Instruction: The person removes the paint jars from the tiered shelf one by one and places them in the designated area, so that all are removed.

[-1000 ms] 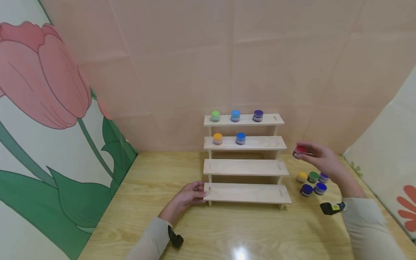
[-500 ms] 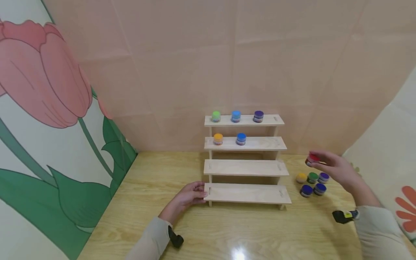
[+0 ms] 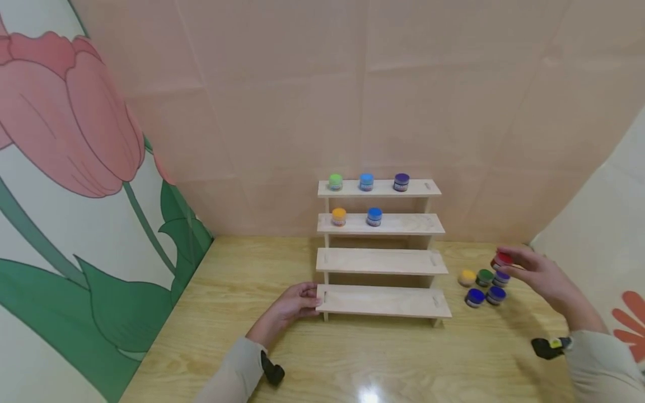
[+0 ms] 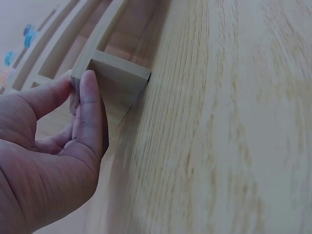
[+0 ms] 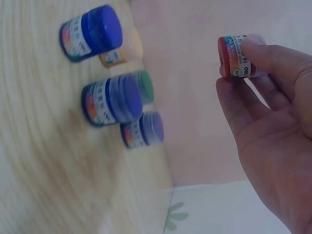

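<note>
A four-step wooden display rack stands mid-table. My left hand pinches the left end of its lowest shelf, thumb and fingers on either side of the board. My right hand holds a small red paint jar between thumb and fingers, raised over the far right of the table. Below and beside it on the tabletop stand a yellow jar, a green jar, a purple jar and two dark blue jars.
The top shelf bears light green, light blue and dark purple jars. On the second shelf are an orange jar and a blue jar. A pink backdrop hangs behind the table.
My right hand has moved right and toward me with the red jar, from beside the rack to the loose jars. My left hand keeps its place on the lowest shelf.
</note>
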### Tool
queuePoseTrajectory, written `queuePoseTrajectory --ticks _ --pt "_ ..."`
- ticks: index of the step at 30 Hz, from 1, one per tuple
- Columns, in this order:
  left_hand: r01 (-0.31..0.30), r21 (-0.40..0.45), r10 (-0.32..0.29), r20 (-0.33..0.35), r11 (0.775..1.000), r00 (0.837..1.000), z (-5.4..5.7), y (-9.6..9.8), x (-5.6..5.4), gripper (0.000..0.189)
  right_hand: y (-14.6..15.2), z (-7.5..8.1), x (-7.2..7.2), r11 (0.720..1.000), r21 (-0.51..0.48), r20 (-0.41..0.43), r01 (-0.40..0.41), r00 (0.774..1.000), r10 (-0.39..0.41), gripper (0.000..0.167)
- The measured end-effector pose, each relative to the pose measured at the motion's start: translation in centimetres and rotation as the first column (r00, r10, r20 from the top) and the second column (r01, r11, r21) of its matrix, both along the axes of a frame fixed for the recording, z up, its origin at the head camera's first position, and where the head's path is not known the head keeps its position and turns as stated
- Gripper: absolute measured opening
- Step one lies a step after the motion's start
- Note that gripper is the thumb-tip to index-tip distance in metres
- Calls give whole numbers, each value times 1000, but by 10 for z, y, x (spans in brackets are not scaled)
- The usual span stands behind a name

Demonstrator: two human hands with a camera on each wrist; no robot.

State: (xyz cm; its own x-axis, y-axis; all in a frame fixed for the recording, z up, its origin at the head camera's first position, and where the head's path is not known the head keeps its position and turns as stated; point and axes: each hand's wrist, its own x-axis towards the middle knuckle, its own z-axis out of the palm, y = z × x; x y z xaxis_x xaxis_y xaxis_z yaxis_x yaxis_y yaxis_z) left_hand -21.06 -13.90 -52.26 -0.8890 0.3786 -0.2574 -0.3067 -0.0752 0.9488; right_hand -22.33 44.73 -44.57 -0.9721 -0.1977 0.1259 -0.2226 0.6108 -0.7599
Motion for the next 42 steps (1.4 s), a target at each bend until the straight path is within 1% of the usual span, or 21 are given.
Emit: queuePoseTrajectory --ticks 7,13,16,22,25,28,31,37,42 --pt "-8 4 8 3 1000 1000 1 0 0 58 15 -13 2 1000 13 24 3 1000 -3 54" --pt "-1 1 1 0 1000 1000 0 0 -2 59 26 -23 8 998 62 50 25 998 -28 57" --pt "4 2 -4 -7 1000 1000 -1 0 -2 59 31 -29 10 997 70 63 30 997 -34 58" --pt "1 -1 -1 10 1000 1000 2 0 -1 59 40 -38 12 997 71 70 43 996 -48 61" --pt "0 -3 0 12 1000 1000 3 1 -1 59 44 -42 12 995 79 95 57 993 -65 62" --pt "-1 -8 1 10 1000 1000 3 0 -1 59 47 -47 12 994 81 131 75 988 -85 63" --pt "-1 -5 2 9 1000 1000 3 0 -1 59 48 -52 12 994 75 148 83 985 -93 65" --pt "-1 2 1 5 1000 1000 3 1 -2 58 52 -62 10 997 30 124 73 989 -76 61" --pt "2 -1 -2 7 1000 1000 4 0 0 59 51 -69 10 998 -50 70 30 997 -26 48"
